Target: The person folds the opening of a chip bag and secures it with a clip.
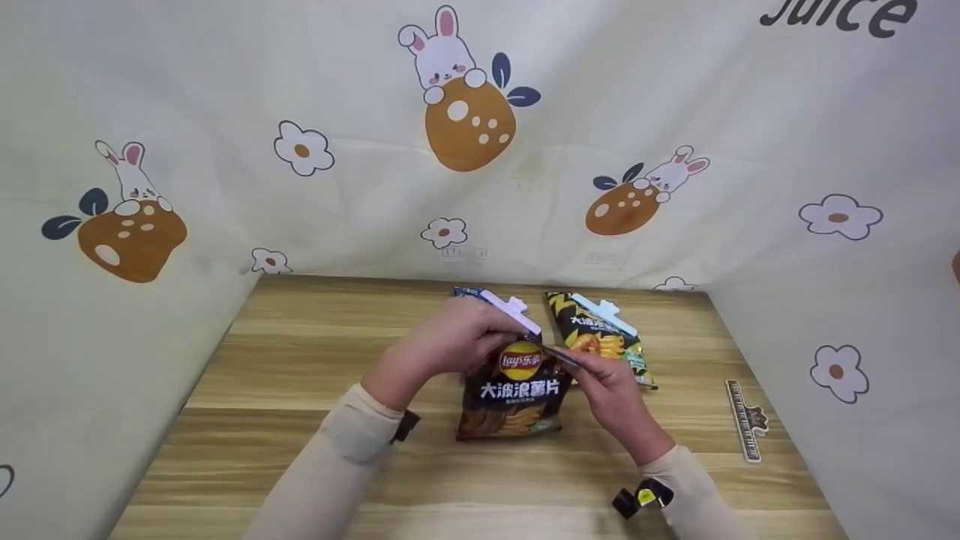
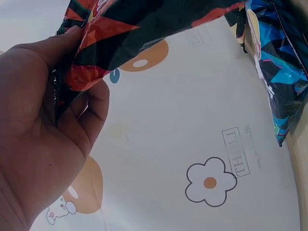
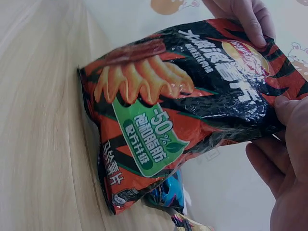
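A black and red Lay's potato chip bag stands upright in both hands, its printed front toward me. My left hand pinches the bag's upper left corner, thumb on one face and curled fingers behind, as the left wrist view shows. On the upper right edge, the right hand pinches the bag between thumb and fingers. The right wrist view shows the bag's front with pictured wavy chips and a green label. Behind it is a blue chip bag, mostly hidden, with a pink clip across its top.
A black and yellow chip bag with a light blue clip lies at the back right. Near the right edge of the wooden table lies a loose patterned clip. A printed cloth encloses the back and sides.
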The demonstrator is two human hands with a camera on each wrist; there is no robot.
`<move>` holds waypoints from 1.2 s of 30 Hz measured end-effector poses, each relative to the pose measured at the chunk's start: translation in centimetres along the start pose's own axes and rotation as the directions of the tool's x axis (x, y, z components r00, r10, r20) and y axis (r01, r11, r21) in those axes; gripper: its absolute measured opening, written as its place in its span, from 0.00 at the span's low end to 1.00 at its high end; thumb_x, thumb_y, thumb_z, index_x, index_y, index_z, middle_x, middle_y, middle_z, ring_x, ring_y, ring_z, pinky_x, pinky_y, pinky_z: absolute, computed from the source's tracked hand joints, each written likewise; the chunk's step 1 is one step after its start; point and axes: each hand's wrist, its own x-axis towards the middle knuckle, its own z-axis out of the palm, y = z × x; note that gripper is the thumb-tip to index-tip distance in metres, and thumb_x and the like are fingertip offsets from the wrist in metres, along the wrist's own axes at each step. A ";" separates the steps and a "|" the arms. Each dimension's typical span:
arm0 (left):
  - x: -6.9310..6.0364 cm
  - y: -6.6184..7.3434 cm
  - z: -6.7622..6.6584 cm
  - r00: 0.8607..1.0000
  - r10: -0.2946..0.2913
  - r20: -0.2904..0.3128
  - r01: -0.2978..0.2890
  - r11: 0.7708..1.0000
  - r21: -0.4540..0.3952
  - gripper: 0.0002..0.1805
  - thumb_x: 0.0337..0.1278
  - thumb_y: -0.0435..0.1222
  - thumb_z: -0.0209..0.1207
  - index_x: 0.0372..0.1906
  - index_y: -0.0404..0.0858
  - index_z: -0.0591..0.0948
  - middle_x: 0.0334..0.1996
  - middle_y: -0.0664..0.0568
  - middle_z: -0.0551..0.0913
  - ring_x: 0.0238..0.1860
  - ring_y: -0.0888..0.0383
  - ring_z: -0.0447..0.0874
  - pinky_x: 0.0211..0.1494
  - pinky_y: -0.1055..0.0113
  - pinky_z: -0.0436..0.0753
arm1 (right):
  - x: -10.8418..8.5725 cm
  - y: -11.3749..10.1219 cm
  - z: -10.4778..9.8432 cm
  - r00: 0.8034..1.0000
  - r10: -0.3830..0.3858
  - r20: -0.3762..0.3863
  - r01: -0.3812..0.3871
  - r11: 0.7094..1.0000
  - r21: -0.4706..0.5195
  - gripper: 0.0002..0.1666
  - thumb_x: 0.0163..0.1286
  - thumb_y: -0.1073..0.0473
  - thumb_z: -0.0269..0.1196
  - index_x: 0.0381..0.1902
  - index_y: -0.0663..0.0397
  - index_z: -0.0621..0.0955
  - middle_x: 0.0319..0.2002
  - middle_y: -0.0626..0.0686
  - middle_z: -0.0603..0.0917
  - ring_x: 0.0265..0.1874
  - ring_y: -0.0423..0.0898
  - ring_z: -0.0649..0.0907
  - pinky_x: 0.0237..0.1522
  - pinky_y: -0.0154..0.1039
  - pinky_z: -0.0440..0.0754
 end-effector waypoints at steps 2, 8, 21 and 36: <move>0.0 -0.1 0.1 1.000 0.011 -0.014 -0.011 1.000 0.008 0.12 0.81 0.37 0.65 0.57 0.48 0.94 0.51 0.56 0.94 0.51 0.54 0.93 0.61 0.54 0.89 | 0.0 0.0 0.1 1.000 -0.021 0.001 0.021 1.000 0.010 0.18 0.81 0.72 0.63 0.62 0.59 0.89 0.56 0.55 0.92 0.54 0.46 0.92 0.57 0.41 0.89; -0.1 -0.4 0.3 0.997 0.041 -0.060 -0.040 0.999 0.018 0.12 0.77 0.33 0.66 0.55 0.49 0.95 0.50 0.58 0.95 0.50 0.55 0.94 0.59 0.55 0.89 | -0.1 0.2 0.3 0.987 -0.159 -0.025 0.157 0.985 -0.066 0.22 0.74 0.80 0.65 0.61 0.61 0.90 0.54 0.56 0.93 0.53 0.45 0.92 0.56 0.37 0.89; 0.0 -0.6 0.3 0.997 0.019 -0.069 -0.024 0.997 -0.067 0.12 0.75 0.29 0.64 0.45 0.47 0.94 0.41 0.58 0.94 0.41 0.59 0.89 0.49 0.59 0.89 | 0.4 0.5 0.0 0.829 -0.541 0.141 0.525 0.667 -0.528 0.18 0.85 0.62 0.63 0.66 0.52 0.89 0.53 0.52 0.92 0.46 0.51 0.92 0.49 0.42 0.91; 0.1 -0.3 0.3 0.999 -0.027 -0.028 0.025 0.997 -0.073 0.09 0.79 0.43 0.67 0.42 0.44 0.92 0.34 0.60 0.89 0.34 0.61 0.82 0.42 0.59 0.84 | 0.5 0.3 0.0 0.805 -0.541 0.242 0.564 0.573 -0.595 0.21 0.92 0.57 0.54 0.70 0.47 0.87 0.51 0.53 0.89 0.41 0.49 0.90 0.41 0.45 0.91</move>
